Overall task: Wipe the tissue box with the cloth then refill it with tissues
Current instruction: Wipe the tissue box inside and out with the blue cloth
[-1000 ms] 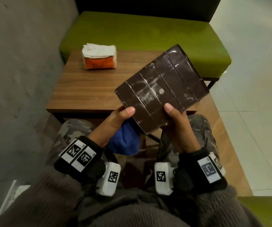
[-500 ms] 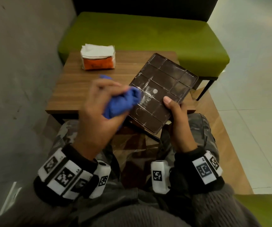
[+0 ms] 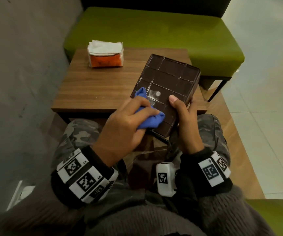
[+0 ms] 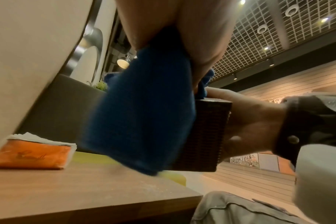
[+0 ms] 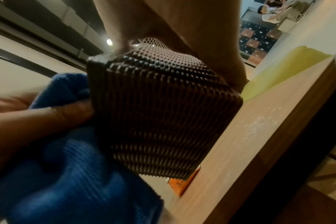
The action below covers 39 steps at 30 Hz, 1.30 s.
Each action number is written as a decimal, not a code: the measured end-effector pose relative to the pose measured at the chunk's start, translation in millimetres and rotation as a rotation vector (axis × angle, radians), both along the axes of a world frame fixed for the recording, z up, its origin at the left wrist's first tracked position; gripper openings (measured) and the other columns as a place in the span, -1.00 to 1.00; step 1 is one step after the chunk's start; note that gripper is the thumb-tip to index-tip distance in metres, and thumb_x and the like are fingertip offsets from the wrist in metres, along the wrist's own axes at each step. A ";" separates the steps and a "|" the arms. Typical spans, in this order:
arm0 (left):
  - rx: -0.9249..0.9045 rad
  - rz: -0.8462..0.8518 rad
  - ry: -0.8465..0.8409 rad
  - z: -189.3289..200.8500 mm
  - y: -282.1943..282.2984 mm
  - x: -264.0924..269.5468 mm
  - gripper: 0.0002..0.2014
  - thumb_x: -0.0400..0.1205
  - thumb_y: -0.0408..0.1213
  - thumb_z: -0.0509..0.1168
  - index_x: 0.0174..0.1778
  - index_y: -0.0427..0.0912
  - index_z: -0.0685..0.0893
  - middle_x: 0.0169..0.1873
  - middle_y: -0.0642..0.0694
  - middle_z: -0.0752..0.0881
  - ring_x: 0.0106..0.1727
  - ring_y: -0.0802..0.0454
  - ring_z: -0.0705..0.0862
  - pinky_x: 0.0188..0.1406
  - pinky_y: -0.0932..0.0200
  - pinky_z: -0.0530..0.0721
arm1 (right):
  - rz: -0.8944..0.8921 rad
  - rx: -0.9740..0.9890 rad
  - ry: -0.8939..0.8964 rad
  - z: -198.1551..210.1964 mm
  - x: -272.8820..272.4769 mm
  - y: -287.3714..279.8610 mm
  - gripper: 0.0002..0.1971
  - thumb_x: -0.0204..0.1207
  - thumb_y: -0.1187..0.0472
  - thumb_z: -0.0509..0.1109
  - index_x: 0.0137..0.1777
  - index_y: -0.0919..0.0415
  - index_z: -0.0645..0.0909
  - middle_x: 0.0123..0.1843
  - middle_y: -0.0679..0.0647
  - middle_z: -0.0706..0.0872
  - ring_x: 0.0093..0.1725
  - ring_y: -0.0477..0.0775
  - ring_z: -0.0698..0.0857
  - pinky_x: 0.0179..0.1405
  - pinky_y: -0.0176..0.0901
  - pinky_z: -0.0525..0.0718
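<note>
Nearest us, our left hand clenches the bunched blue cloth against the near corner of the tissue box, held above our lap. Our right hand grips the box's right edge, thumb on the ribbed underside, fingers round the side. We judge the danger to be the one-sided hold: a hard push from the cloth could twist the box free, or smear the white residue rather than lift it. Beyond lies the wooden surface, faintly dusted, carrying the tissues in an orange pack. Behind it stand a green bench, grey wall and pale tiled floor
</note>
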<state>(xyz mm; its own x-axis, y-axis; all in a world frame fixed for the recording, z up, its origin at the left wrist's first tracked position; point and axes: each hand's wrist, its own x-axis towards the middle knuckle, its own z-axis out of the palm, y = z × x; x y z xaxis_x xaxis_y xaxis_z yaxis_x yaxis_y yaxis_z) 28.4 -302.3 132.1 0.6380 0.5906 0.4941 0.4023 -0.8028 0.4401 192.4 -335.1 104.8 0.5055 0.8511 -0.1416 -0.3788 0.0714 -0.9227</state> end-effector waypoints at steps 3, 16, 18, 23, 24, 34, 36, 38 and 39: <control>0.014 0.039 0.019 -1.0 10.9 -10.1 -0.68 0.48 -0.39 0.25 0.14 -0.24 0.72 0.09 -0.17 0.59 0.14 -0.10 0.57 0.16 0.15 0.53 | -0.009 -0.006 -0.014 -2.6 -0.6 -2.0 -0.21 0.33 0.08 0.55 0.54 0.07 0.30 0.29 0.06 0.71 0.25 0.12 0.75 0.27 0.26 0.70; 0.030 0.089 -0.009 -5.6 17.1 -13.7 -0.67 0.48 -0.39 0.25 0.15 -0.22 0.71 0.10 -0.14 0.55 0.14 -0.09 0.54 0.21 0.10 0.52 | -0.068 0.034 -0.056 1.6 -1.2 -1.6 -0.16 0.26 0.02 0.59 0.54 0.03 0.30 0.35 0.05 0.65 0.27 0.05 0.73 0.25 0.12 0.72; -0.018 0.159 -0.047 -7.9 22.1 -16.2 -0.67 0.47 -0.41 0.24 0.13 -0.22 0.72 0.08 -0.18 0.57 0.14 -0.11 0.55 0.20 0.10 0.52 | -0.062 0.024 -0.052 2.7 -1.5 -0.7 -0.13 0.24 -0.01 0.58 0.55 0.01 0.28 0.37 0.04 0.63 0.28 0.05 0.73 0.26 0.16 0.72; 0.036 0.013 -0.015 -9.4 -3.7 -5.0 -0.63 0.47 -0.38 0.22 0.20 -0.22 0.69 0.11 -0.09 0.51 0.13 -0.07 0.54 0.20 0.22 0.47 | -0.029 0.011 0.008 0.7 -2.0 1.3 -0.20 0.32 0.07 0.57 0.55 0.07 0.32 0.34 0.13 0.69 0.27 0.18 0.74 0.28 0.32 0.68; 0.023 0.029 -0.044 -10.6 0.8 -7.8 -0.62 0.48 -0.39 0.21 0.20 -0.22 0.70 0.10 -0.11 0.52 0.13 -0.08 0.56 0.21 0.19 0.49 | -0.007 0.005 -0.011 1.2 0.2 -0.6 -0.24 0.36 0.08 0.54 0.55 0.06 0.31 0.33 0.08 0.69 0.25 0.13 0.75 0.26 0.29 0.70; -0.035 0.081 -0.159 -5.0 -0.8 -4.6 -0.66 0.49 -0.42 0.28 0.18 -0.29 0.70 0.03 -0.21 0.60 0.07 -0.01 0.59 0.12 0.20 0.56 | 0.062 0.041 -0.068 5.9 5.6 -3.3 -0.26 0.44 0.15 0.43 0.62 0.06 0.24 0.39 0.14 0.65 0.26 0.13 0.75 0.13 0.12 0.77; -0.051 0.057 -0.146 -3.1 4.9 -5.1 -0.67 0.49 -0.45 0.31 0.18 -0.28 0.70 0.03 -0.17 0.60 0.07 0.03 0.59 0.14 0.23 0.55 | 0.049 0.047 -0.076 4.4 2.5 -4.4 -0.24 0.42 0.15 0.46 0.61 0.07 0.25 0.37 0.12 0.67 0.28 0.13 0.73 0.17 0.13 0.75; -0.117 0.202 -0.263 1.1 19.9 -5.1 -0.71 0.51 -0.48 0.36 0.15 -0.27 0.70 0.00 -0.10 0.58 0.02 0.15 0.58 0.09 0.36 0.55 | 0.052 0.045 -0.095 2.9 -4.0 -4.7 -0.17 0.36 0.08 0.53 0.61 0.04 0.23 0.37 0.06 0.67 0.31 0.10 0.71 0.27 0.21 0.71; -0.128 0.265 -0.307 2.3 23.4 -4.6 -0.73 0.52 -0.48 0.37 0.13 -0.28 0.70 -0.01 -0.08 0.58 0.00 0.19 0.57 0.06 0.42 0.53 | 0.047 0.049 -0.097 2.4 -7.2 -5.0 -0.14 0.32 0.04 0.54 0.61 0.03 0.23 0.37 0.05 0.66 0.32 0.10 0.71 0.29 0.23 0.69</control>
